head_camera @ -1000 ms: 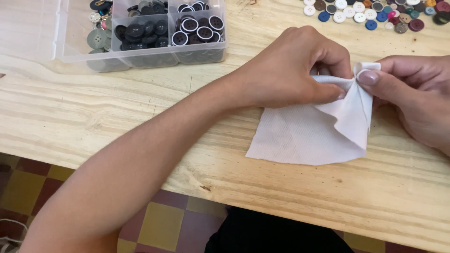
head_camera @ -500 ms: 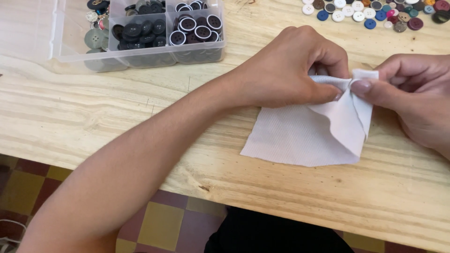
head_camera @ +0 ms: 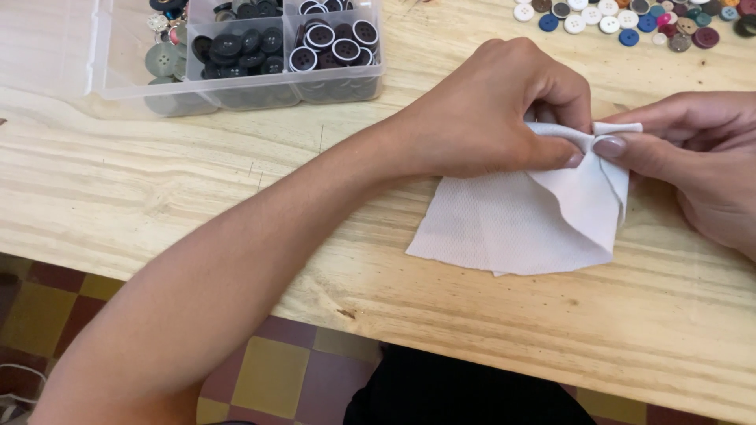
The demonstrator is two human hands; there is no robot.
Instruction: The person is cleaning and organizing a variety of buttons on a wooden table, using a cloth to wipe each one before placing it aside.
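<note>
Right at the fold: both hands pinch the cloth

Your left hand (head_camera: 488,118) and right hand (head_camera: 693,157) pinch the white cloth (head_camera: 512,224) at its top edge, right of centre; your fingers hide that fold. Your right hand runs off the frame's edge. Buttons (head_camera: 630,20) upper right are cropped.

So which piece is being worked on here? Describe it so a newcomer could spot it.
On the pale wooden table, right of the clear button box, lies a white textured cloth square. The left hand and right hand pinch its top corner; it is the only fabric among buttons.
</note>
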